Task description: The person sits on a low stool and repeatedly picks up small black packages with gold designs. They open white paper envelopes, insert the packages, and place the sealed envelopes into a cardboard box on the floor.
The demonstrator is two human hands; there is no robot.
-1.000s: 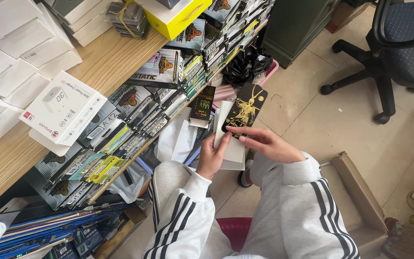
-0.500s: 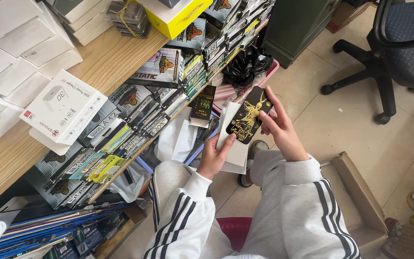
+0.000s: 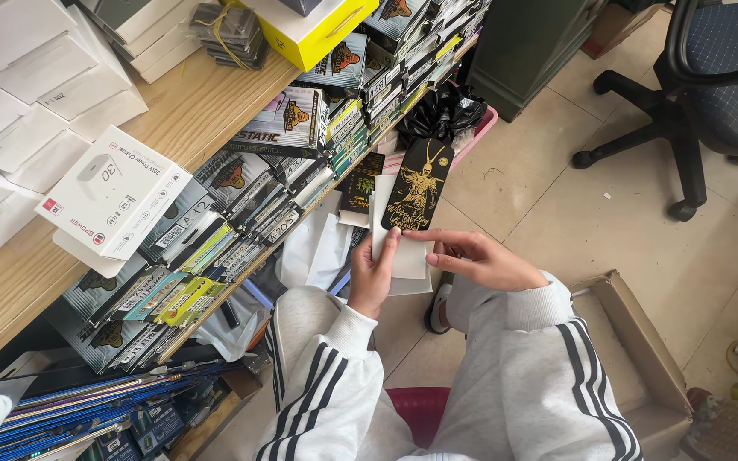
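The left hand (image 3: 375, 277) has its fingers (image 3: 383, 249) curled shut around a white sleeve (image 3: 395, 256), thumb laid flat along the sleeve's front. Out of the sleeve's top stands a black phone case (image 3: 418, 185) printed with a gold figure, tilted a little to the right, held above the person's lap just off the front edge of the bench (image 3: 190, 111). The right hand (image 3: 484, 259) has its fingers nearly straight and close together, the forefinger stretched left so that its tip touches the bottom of the case where it meets the sleeve; whether the thumb below pinches anything cannot be told.

Along the bench's front edge runs a packed row of flat boxed packs (image 3: 241, 205), standing on edge, close to the left of the hands. Farther back on the bench lie white boxes (image 3: 113, 192) and a yellow box (image 3: 318, 30). Beyond the case a black bag (image 3: 442, 115) sits in a pink tray on the floor. An open cardboard box (image 3: 634, 341) lies on the floor just right of the person's knee, and an office chair (image 3: 702, 94) stands well apart.
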